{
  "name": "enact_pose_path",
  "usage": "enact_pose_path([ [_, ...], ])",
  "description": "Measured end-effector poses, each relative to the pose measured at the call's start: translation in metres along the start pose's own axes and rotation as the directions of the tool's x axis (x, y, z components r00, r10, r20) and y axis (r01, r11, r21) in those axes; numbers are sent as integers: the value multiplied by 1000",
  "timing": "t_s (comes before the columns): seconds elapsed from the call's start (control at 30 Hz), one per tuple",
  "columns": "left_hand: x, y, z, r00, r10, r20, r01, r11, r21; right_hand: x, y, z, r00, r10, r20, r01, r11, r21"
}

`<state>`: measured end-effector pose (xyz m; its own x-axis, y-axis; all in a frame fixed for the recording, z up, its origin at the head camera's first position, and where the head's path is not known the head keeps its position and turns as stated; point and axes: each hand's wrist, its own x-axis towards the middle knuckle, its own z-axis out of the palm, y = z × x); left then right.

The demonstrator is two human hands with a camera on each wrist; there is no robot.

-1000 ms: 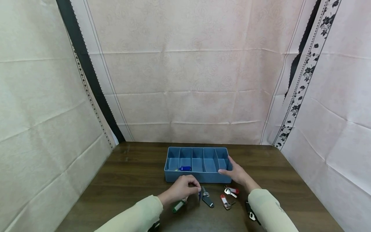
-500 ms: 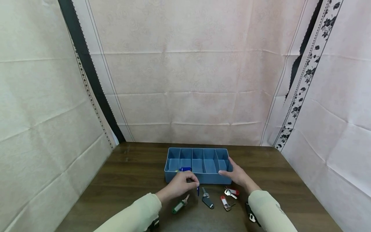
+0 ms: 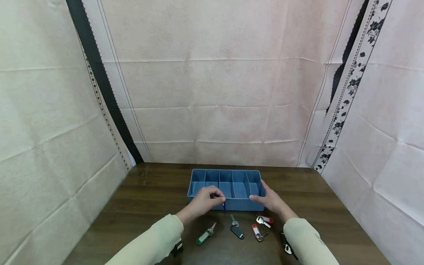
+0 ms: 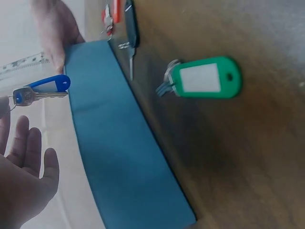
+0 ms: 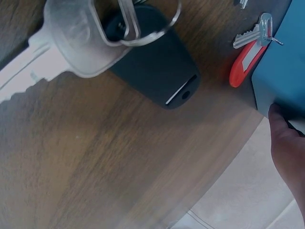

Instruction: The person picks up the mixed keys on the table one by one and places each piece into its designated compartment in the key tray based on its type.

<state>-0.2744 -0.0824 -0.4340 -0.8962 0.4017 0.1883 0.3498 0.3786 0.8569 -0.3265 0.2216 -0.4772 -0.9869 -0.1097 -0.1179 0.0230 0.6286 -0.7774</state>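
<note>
forward went the left hand (image 3: 205, 200), pinching the blue-tagged key (image 4: 44, 87), and that brought it right up to the blue tray (image 3: 243, 204) against the wide-spread right hand (image 3: 273, 201).

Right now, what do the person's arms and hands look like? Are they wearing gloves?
No gloves show: the left hand and right hand look bare. The left sleeve and right sleeve are long, loose and pale yellowish-green. The right one has a small dark marking, too small to read.
</note>
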Motion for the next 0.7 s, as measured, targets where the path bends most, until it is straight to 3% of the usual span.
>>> enact_pose_path([
  [0.23, 10, 0, -11, 998, 1, -58, -2, 1000, -11, 0, 0, -1, 1000, 3, -2, -3, 1000, 0],
  [0.7, 23, -6, -32, 986, -53, -158, 51, 999, -15, 1, 1, -1, 1000, -7, -3, 7, 1000, -5],
])
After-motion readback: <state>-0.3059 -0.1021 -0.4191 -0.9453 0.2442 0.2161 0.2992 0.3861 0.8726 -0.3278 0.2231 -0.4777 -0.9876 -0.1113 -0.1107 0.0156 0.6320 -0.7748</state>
